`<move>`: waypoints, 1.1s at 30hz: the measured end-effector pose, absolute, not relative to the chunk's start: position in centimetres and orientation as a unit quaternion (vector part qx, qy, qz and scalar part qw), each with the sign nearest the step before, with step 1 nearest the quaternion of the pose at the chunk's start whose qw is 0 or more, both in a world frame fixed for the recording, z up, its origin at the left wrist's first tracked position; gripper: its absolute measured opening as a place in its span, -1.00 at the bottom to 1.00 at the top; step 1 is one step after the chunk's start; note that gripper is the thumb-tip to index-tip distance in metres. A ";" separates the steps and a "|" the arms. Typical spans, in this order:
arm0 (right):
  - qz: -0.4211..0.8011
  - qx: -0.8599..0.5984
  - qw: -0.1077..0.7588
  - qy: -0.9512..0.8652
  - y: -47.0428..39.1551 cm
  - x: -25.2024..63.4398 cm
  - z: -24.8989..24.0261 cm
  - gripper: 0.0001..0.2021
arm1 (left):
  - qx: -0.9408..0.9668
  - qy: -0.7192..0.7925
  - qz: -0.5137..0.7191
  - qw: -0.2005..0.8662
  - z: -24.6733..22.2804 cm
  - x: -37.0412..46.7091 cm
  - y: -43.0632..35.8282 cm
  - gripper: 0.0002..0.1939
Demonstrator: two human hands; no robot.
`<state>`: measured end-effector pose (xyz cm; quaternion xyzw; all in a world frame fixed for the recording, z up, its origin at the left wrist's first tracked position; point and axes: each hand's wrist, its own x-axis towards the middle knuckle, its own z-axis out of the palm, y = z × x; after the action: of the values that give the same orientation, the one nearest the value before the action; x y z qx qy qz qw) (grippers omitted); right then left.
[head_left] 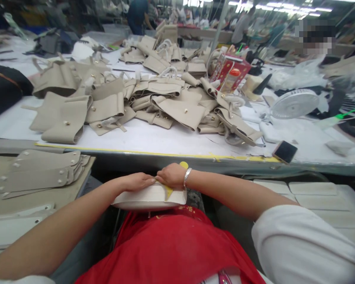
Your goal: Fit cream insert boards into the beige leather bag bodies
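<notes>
Close to my body, a cream-coloured bag piece [148, 200] lies across my lap at the table's front edge. My left hand [137, 182] lies along its upper edge, fingers together and gripping it. Beside it, my right hand [171, 175] is closed, its fingertips at the same edge near the left fingertips. Something yellow [168, 192] shows below the right hand, with a round yellow end above it. It looks like one tool running through that fist, but its kind is hidden.
Ahead, the white table [154, 140] bears a heap of beige bag bodies [180, 110]. A phone [284, 152], a small fan [296, 103] and a red box [230, 71] are on the right. Strap pieces [44, 169] lie left; pale panels [316, 195] lie right. People [137, 17] are farther back.
</notes>
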<state>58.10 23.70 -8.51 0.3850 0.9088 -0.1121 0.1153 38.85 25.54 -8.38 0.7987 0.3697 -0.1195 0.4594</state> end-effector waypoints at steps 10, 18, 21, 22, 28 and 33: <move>-0.114 0.521 0.084 0.842 26.5 57.5 -5.3 -0.45 | 0.850 0.477 -0.091 0.205 -6.2 37.0 20.4 -0.20; -0.341 0.629 0.014 0.698 20.6 69.5 -4.6 -0.49 | 0.911 0.354 -0.079 0.196 -7.0 45.2 18.3 0.01; -0.569 0.600 -0.013 0.563 16.2 71.5 -5.4 -0.56 | 0.913 0.357 -0.084 0.181 -7.7 47.2 18.4 0.01; -0.630 0.574 -0.025 0.522 15.0 71.7 -5.7 -0.57 | 0.915 0.359 -0.079 0.167 -8.0 47.5 18.4 -0.04; -0.700 0.476 -0.058 0.529 12.0 70.1 -7.7 -0.62 | 0.934 0.343 -0.012 0.096 -9.3 47.4 17.5 -0.20; -0.646 0.448 -0.103 0.609 12.9 68.6 -8.8 -0.63 | 0.943 0.324 0.045 0.070 -10.2 46.5 16.8 -0.17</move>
<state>68.55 12.93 -8.77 0.4480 0.6090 -0.6464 -0.1031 46.53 16.83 -10.21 0.9426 0.3236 0.0448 0.0695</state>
